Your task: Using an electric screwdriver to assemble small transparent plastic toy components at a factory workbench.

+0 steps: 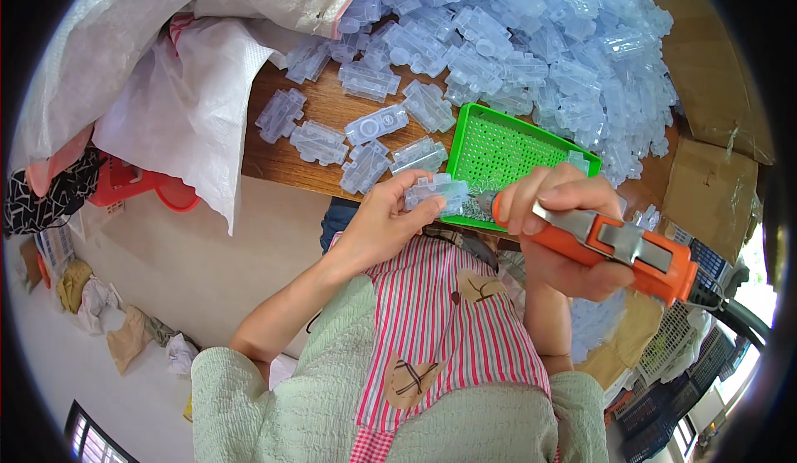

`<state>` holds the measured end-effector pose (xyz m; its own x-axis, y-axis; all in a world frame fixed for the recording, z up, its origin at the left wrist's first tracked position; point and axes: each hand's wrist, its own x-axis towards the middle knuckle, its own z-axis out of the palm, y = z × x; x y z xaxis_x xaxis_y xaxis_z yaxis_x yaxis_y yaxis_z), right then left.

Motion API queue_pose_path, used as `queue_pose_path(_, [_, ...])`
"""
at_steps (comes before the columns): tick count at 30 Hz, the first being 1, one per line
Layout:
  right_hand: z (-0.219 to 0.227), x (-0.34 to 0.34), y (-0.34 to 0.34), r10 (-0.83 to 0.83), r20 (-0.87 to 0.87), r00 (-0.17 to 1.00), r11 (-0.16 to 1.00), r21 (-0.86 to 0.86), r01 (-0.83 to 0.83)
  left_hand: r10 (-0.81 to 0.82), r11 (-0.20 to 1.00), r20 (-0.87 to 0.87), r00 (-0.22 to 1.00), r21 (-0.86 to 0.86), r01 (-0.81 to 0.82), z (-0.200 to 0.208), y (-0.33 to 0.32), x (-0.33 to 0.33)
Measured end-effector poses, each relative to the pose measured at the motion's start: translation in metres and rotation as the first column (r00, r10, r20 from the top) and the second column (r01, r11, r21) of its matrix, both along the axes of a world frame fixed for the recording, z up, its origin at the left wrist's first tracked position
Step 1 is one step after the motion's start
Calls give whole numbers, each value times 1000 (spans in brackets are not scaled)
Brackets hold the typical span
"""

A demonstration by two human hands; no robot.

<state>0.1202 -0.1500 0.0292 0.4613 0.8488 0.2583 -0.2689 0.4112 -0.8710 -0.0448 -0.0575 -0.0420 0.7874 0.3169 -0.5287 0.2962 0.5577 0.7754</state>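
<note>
Between the thumb and fingers of my left hand (388, 220) is a clear plastic part (440, 194), held over the near left corner of a green perforated basket (506, 149). My right hand (566, 229) is wrapped round an orange electric screwdriver (610, 249), its tip pointing left toward the part. Whether the tip touches the part I cannot make out. Small metal screws (473, 207) lie in the basket's near left corner. Several more clear parts, such as one clear plastic piece (365, 166), are scattered on the wooden table just beyond my left hand.
A large heap of clear plastic parts (531, 31) covers the back and right of the wooden table (278, 164). White woven sacks (183, 106) hang over its left side. Cardboard boxes (710, 189) stand at the right. The screwdriver's black cable (743, 318) trails off to the right.
</note>
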Motion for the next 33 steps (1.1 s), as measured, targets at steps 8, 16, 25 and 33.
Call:
queue_pose_path(8, [-7,-2,6,45,131,990,995,-90,-33,35,999,15,999,40,-35,2,-1,2])
queue_pose_path(16, [-10,-5,4,104,192,976,986,-151,-76,17,991,1,1000,132,-17,-1,-2,3])
queue_pose_path(25, [-13,18,5,-72,-20,997,997,-13,72,39,972,-48,998,234,-26,-10,-2,-3])
queue_pose_path(33, [-51,19,17,-195,96,976,968,-141,208,94,991,-46,995,97,-89,10,-2,1])
